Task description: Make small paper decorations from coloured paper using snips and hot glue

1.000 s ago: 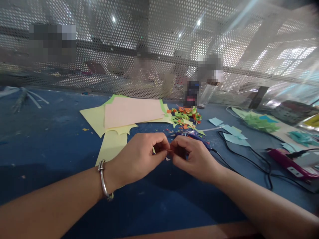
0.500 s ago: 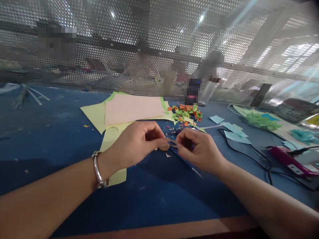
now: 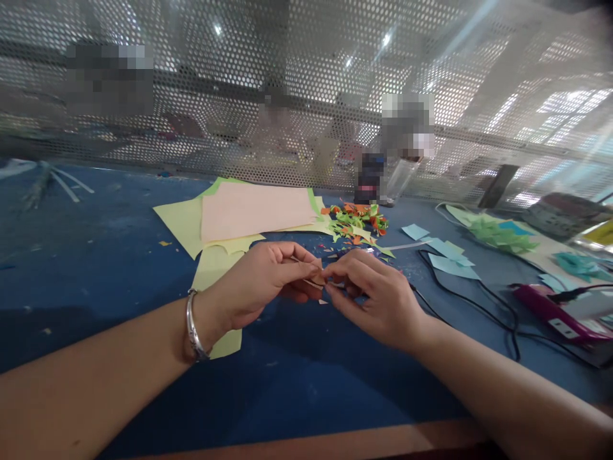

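Just in front of me, above the blue tabletop [image 3: 287, 396], my left hand [image 3: 268, 275] pinches a small peach-coloured paper piece [image 3: 316, 278] between thumb and fingers. My right hand [image 3: 373, 287] meets it from the other side, its thumb and forefinger closed at the paper's edge. The fingertips of both hands nearly touch and cover much of the piece. A tiny paper scrap [image 3: 323, 301] lies below the fingertips. Behind my left hand are pale yellow paper [image 3: 215, 265] and a large peach sheet [image 3: 253, 211].
Orange and green paper curls [image 3: 361, 220] lie beyond my hands. At right are light-blue paper squares [image 3: 453, 265], black cables [image 3: 488, 303] and a magenta power strip [image 3: 536, 297]. A perforated metal screen [image 3: 297, 140] borders the table's back, with a clear container [image 3: 401, 179] before it.
My hands have come closer together, and my left fingers have turned around the paper piece. The slim blue stick seen under my right hand is now hidden.
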{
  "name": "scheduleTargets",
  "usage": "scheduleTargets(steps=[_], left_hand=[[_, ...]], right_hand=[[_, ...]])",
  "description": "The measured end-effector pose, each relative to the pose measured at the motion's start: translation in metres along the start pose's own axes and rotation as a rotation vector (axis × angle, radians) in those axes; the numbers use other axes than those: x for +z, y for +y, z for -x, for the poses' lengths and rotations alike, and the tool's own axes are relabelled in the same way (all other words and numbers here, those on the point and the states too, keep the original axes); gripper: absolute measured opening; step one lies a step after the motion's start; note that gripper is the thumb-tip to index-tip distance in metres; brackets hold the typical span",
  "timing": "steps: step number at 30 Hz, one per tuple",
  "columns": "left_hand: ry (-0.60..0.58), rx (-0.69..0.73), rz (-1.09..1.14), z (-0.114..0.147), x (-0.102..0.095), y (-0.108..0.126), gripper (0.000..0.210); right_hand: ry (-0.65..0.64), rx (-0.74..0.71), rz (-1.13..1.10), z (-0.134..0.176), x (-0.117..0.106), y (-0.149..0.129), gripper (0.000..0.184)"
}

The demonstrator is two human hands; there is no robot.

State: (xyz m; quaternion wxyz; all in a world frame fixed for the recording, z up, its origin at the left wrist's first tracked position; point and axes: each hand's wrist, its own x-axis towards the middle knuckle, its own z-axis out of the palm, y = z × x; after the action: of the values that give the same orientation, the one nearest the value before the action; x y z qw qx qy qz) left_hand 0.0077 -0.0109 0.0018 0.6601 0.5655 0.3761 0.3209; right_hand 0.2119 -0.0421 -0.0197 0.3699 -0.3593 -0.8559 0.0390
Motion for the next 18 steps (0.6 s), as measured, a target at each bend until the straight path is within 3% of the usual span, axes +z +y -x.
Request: scheduleTargets(steps=[13, 18], left_hand=[[-0.044, -0.023, 0.031, 0.0024, 0.0054, -0.0008, 0.011], [-0.056, 0.05, -0.033, 0.004, 0.0085, -0.0016, 0.012]], right_hand=[[0.038, 0.128, -0.091, -0.0018, 0.0031, 0.0017, 0.006], [0.073, 0.173, -0.104, -0.0014, 0.0053, 0.0027, 0.006]])
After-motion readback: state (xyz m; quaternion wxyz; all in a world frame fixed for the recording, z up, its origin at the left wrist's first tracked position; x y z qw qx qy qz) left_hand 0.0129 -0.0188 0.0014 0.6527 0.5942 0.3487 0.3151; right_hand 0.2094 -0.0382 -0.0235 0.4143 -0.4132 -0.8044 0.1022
